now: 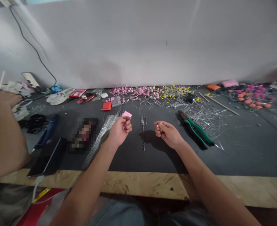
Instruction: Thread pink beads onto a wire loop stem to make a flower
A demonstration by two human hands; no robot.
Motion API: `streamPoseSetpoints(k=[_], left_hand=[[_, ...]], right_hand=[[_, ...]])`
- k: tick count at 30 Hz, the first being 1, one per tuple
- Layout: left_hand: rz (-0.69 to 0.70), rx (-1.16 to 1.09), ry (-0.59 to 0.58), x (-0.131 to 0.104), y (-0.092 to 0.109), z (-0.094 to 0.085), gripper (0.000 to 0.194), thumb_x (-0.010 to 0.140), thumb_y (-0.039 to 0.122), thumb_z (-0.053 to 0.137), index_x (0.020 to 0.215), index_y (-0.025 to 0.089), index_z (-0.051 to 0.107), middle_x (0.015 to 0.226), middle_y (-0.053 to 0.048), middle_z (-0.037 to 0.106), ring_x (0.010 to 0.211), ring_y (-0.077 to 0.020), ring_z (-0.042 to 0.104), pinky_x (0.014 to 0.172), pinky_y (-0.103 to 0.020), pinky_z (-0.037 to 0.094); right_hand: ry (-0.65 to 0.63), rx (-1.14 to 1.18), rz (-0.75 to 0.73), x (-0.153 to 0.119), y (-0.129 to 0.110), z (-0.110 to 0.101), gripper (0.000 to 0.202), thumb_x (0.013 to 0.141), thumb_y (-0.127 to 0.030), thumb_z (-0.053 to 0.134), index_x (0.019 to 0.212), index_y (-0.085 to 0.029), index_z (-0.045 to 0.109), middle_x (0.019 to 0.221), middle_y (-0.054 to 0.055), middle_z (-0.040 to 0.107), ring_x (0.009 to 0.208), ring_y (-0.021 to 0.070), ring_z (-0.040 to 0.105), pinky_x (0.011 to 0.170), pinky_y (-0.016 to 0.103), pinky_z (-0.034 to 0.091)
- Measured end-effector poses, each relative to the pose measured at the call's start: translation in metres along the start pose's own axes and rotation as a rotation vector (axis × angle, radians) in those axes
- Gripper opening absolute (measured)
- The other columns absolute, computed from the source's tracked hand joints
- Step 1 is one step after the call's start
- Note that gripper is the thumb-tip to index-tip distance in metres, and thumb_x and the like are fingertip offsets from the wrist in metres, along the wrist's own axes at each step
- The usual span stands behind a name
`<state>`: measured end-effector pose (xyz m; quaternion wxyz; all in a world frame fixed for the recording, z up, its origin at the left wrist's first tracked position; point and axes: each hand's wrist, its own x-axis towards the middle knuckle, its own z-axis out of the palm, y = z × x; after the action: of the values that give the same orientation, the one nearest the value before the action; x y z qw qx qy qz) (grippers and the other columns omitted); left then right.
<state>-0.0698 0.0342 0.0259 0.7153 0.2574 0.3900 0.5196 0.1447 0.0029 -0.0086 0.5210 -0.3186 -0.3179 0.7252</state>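
Note:
My left hand [121, 129] is closed, with a flat pink piece [127, 114] sticking up from its fingertips; whether it is clay or paper I cannot tell. My right hand [167, 132] pinches a tiny pink bit [157, 126] between thumb and forefinger. Between both hands, on the dark work surface, lies a small wire piece [143, 128] with a cage-like oval head and a thin stem. A bundle of silvery wires [105, 130] lies beside and under my left forearm. Green-handled pliers [196, 129] rest to the right of my right hand.
Pink-tipped wires [135, 91], yellow-tipped wires [174, 91] and loose wire pieces [204, 117] spread along the back. A red packet [106, 106] lies near them. At left are a phone [48, 157] with a cable and another person's arm [5, 135]. A wooden edge [147, 185] runs along the front.

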Motion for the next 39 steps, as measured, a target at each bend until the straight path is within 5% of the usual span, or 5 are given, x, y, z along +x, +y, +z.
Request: streamPoseSetpoints(k=[5, 12, 16, 22, 39], left_hand=[[0.039, 0.165, 0.01, 0.002, 0.019, -0.01, 0.013, 0.078, 0.025, 0.052, 0.076, 0.013, 0.056, 0.044, 0.009, 0.025, 0.034, -0.0029, 0.021, 0.033, -0.017, 0.015], [0.214, 0.359, 0.073, 0.018, 0.051, -0.035, 0.021, 0.074, 0.009, 0.052, 0.095, 0.013, 0.057, 0.086, -0.006, 0.06, 0.057, -0.0055, 0.05, 0.054, -0.019, 0.04], [0.318, 1.012, 0.112, 0.024, 0.062, -0.05, 0.027, 0.079, 0.024, 0.047, 0.102, 0.018, 0.06, 0.071, -0.001, 0.055, 0.049, -0.008, 0.042, 0.052, -0.024, 0.038], [0.491, 1.902, -0.273, 0.034, 0.058, -0.07, 0.038, 0.069, 0.022, 0.054, 0.105, 0.022, 0.064, 0.092, -0.005, 0.051, 0.085, -0.0182, 0.051, 0.081, -0.031, 0.04], [0.612, 2.168, -0.353, 0.047, 0.062, -0.057, 0.035, 0.077, 0.02, 0.048, 0.11, 0.02, 0.059, 0.105, -0.008, 0.057, 0.095, -0.0204, 0.05, 0.086, -0.034, 0.036]], right_hand=[[0.003, 0.013, 0.013, 0.0, 0.001, 0.001, 0.02, 0.075, -0.036, 0.065, 0.073, -0.016, 0.062, 0.055, -0.004, 0.048, 0.045, 0.0042, 0.041, 0.04, 0.018, 0.029], [0.037, -0.069, 0.053, 0.001, 0.001, -0.001, 0.018, 0.07, -0.028, 0.069, 0.084, -0.019, 0.064, 0.072, 0.001, 0.063, 0.063, 0.0099, 0.058, 0.057, 0.023, 0.044], [0.027, -0.062, 0.056, 0.002, 0.001, -0.002, 0.02, 0.073, -0.029, 0.066, 0.089, -0.017, 0.065, 0.07, 0.0, 0.061, 0.058, 0.0081, 0.055, 0.053, 0.022, 0.041], [0.03, -0.047, 0.047, 0.001, -0.001, 0.0, 0.017, 0.075, -0.033, 0.064, 0.081, -0.017, 0.063, 0.068, 0.0, 0.059, 0.057, 0.0072, 0.052, 0.048, 0.02, 0.036], [0.03, -0.022, 0.047, 0.002, -0.001, -0.004, 0.009, 0.071, -0.02, 0.062, 0.079, -0.017, 0.064, 0.08, 0.002, 0.065, 0.066, 0.0101, 0.058, 0.061, 0.023, 0.044]])
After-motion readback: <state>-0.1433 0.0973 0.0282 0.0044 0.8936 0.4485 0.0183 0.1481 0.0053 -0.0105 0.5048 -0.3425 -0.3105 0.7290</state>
